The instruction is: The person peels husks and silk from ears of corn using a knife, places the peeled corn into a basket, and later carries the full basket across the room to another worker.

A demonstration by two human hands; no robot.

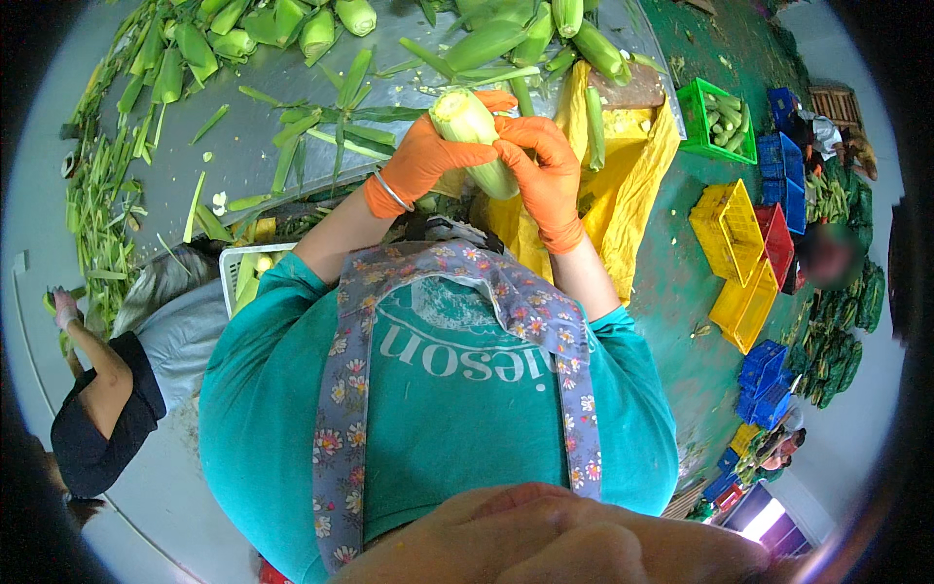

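Observation:
An ear of corn (463, 119) in its pale green husk is held tilted in front of my chest, its cut end toward the table. My left hand (418, 165), in an orange glove, is wrapped round its side. From the other side my right hand (547, 177), also gloved in orange, pinches at the husk with thumb and fingers. Some of the left fingers are hidden behind the ear. Stripped husk leaves (342, 127) lie on the metal table (243, 156) just past my left hand. Below and right of my hands hangs a yellow sack (623, 209), its mouth spread.
More unhusked corn (316, 37) is heaped along the table's far side, and loose leaves (102, 224) pile at its left. A white basket (233, 268) stands by my left elbow. Coloured crates (728, 219) stand on the green floor at right. A co-worker's arm (102, 375) shows at left.

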